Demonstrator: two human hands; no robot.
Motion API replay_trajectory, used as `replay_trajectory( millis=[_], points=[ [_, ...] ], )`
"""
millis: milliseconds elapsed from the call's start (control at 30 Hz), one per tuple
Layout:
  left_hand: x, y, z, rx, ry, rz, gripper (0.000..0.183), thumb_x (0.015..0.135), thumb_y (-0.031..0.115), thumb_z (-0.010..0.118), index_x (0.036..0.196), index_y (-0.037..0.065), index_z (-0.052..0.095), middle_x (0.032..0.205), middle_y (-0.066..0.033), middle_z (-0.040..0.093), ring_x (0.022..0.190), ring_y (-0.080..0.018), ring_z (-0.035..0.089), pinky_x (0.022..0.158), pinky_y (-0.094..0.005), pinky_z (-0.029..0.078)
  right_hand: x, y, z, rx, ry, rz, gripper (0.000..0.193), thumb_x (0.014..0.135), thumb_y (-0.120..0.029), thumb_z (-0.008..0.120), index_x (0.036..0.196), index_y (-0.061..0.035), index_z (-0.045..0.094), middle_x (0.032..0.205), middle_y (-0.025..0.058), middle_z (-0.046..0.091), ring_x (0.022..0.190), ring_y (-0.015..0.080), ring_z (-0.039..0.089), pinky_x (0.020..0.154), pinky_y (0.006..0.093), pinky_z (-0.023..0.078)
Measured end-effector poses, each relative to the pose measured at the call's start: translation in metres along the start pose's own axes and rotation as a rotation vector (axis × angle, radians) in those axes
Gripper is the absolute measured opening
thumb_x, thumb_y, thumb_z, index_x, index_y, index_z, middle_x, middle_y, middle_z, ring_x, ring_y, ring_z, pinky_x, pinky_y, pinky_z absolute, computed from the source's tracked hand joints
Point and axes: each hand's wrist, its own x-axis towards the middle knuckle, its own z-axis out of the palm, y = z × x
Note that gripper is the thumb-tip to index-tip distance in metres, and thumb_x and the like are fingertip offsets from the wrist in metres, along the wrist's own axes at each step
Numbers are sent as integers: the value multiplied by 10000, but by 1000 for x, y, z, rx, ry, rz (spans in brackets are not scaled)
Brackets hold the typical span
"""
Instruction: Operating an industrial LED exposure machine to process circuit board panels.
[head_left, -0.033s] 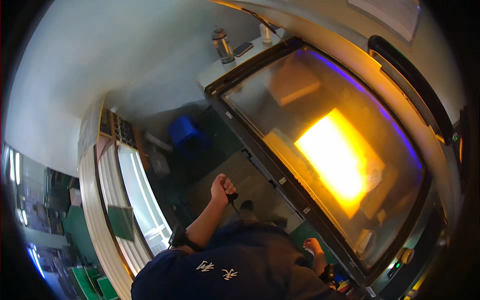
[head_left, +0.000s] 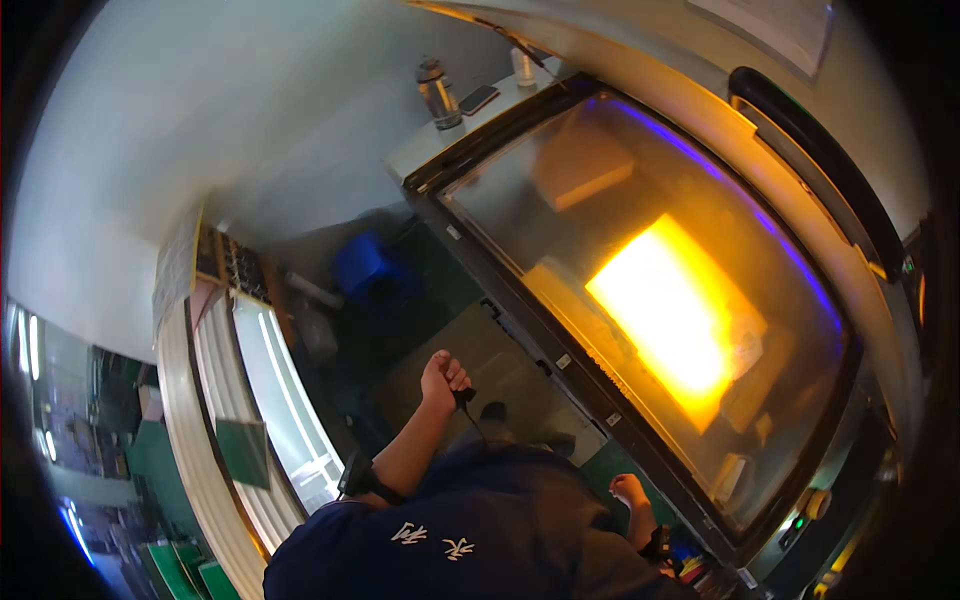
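Observation:
My left hand [head_left: 443,378] is held in front of my body, its fingers curled into a fist. A small black piece with a thin cord [head_left: 464,397] sits at its wrist; whether the fist encloses anything is hidden. Lower and to the right, my right hand [head_left: 627,489] has its fingers bent inward, near the edge of a large machine. What lies inside that hand, if anything, cannot be seen. The machine has a dark-framed glass panel [head_left: 520,170]. Beneath the glass, a rectangle [head_left: 665,315] glows bright yellow-white. Both hands are apart from the frame.
Behind the machine, a ledge holds a dark bottle [head_left: 438,95], a phone [head_left: 480,99] and a white bottle [head_left: 523,67]. A blue stool-like object [head_left: 365,262] stands on the floor. At my left is a lit white rack or bench [head_left: 285,390]. A round yellowish knob [head_left: 818,503] is at lower right.
The view has shifted very slightly. Both hands keep the same pose and place, and the machine looks the same.

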Motion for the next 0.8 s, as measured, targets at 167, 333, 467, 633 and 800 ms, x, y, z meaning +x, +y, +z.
replay_trajectory(
  millis=[167, 333, 467, 633, 800],
  points=[
    [27, 3, 23, 65, -65, -115, 117, 925, 191, 422, 828, 175, 485, 540, -2, 314, 391, -134, 258, 426, -297, 269, -17, 21, 26, 175, 164, 104, 104, 680, 25, 552, 657, -8, 647, 602, 87, 621, 574, 162, 594, 522, 289, 454],
    [40, 12, 81, 335, -232, 132, 99, 844, 74, 441, 749, 95, 458, 586, -26, 393, 471, -124, 348, 454, -289, 336, -32, 7, 71, -221, 162, 89, 94, 719, -78, 597, 700, -39, 680, 667, 88, 652, 608, 183, 611, 569, 314, 473],
    [23, 28, 171, 575, -813, 221, 206, 813, -33, 372, 665, 87, 450, 606, -45, 435, 526, -127, 409, 481, -262, 341, -50, 2, 117, -96, 257, 162, 103, 727, -142, 635, 741, -57, 692, 683, 83, 659, 608, 189, 611, 580, 327, 478],
    [-95, 58, 333, 482, -1545, 910, 228, 743, -112, 350, 617, 59, 433, 592, -44, 414, 534, -151, 396, 493, -261, 300, -54, 5, 171, 201, 373, 209, 86, 713, -123, 617, 726, -70, 683, 652, 42, 622, 630, 165, 568, 616, 336, 451],
    [-180, 49, 464, 303, -1511, 1922, 42, 769, 41, 533, 728, 44, 525, 641, -100, 532, 594, -302, 512, 613, -421, 426, -82, 19, 234, 446, 530, 169, 112, 702, -20, 558, 665, -83, 642, 583, 4, 561, 566, 126, 529, 518, 298, 408]
  ],
)
